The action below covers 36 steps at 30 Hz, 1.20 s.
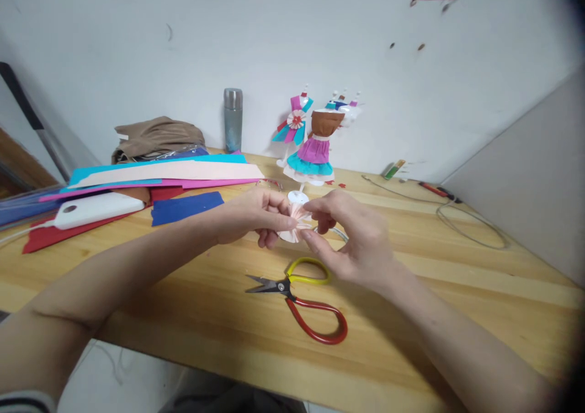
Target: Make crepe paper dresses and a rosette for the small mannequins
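Observation:
My left hand (256,216) and my right hand (351,237) meet over the middle of the wooden table (457,303). Between their fingertips they pinch a small pleated piece of pale pink paper (295,223), folded like a fan. Both hands have fingers closed on it. Just below the hands lie scissors (299,297) with one yellow and one red handle, blades pointing left. Behind the hands stand two small paper dress figures (311,139) in turquoise, purple and brown.
Sheets of coloured paper (159,178) in red, blue, pink and turquoise lie at the left, with a white device (98,209) on them. A steel flask (233,119) and brown cloth (155,136) stand by the wall. A cable (470,224) runs at the right.

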### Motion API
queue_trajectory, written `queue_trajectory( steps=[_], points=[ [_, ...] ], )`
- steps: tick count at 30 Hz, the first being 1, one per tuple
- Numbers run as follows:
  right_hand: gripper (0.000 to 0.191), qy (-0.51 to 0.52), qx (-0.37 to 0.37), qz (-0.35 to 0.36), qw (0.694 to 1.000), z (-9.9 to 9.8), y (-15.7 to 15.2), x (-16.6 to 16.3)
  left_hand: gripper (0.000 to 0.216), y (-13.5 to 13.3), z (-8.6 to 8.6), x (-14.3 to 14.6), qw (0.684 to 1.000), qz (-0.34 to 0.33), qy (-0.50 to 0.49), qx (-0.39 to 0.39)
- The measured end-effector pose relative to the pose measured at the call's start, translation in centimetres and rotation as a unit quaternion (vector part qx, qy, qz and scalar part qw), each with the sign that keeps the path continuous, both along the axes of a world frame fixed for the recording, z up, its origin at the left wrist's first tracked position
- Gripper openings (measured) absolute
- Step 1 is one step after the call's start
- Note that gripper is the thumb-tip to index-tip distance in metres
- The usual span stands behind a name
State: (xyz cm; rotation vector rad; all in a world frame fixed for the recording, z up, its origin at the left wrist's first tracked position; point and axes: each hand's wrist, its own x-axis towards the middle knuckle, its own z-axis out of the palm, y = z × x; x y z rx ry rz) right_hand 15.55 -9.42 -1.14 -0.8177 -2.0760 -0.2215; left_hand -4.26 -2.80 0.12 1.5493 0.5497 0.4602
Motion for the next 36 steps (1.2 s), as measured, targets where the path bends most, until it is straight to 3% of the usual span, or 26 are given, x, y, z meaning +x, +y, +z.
queue_trajectory(
  steps=[10,18,25,29,31,34,36],
  points=[
    [0.007,-0.021,0.015,-0.003,1.0,-0.2,0.0,-0.1,0.029,-0.1,0.1,-0.1,1.0,0.003,-0.001,0.004],
    [0.017,-0.018,0.043,-0.053,0.997,-0.8,-0.4,-0.9,0.028,-0.4,-0.6,0.5,0.996,0.078,-0.042,-0.001],
    [0.019,0.063,0.02,-0.087,0.994,-1.2,-0.2,-1.1,0.047,0.2,-0.7,0.0,0.997,0.009,-0.053,-0.046],
    [0.02,0.078,0.042,-0.117,0.989,-1.0,0.1,-0.9,0.063,0.9,-0.5,-0.3,0.995,0.052,-0.068,-0.06],
    [0.02,0.094,0.051,-0.135,0.985,-1.0,0.4,-0.9,0.062,0.9,-0.6,-0.2,0.995,0.056,-0.053,-0.055],
    [0.021,0.122,0.053,-0.145,0.98,-1.3,0.6,-1.0,0.051,0.1,-1.2,0.4,0.997,0.012,-0.019,-0.068],
    [0.022,0.136,0.044,-0.142,0.979,-1.7,0.7,-1.2,0.047,-0.9,-1.9,0.9,0.995,0.032,-0.042,-0.087]
  ],
)
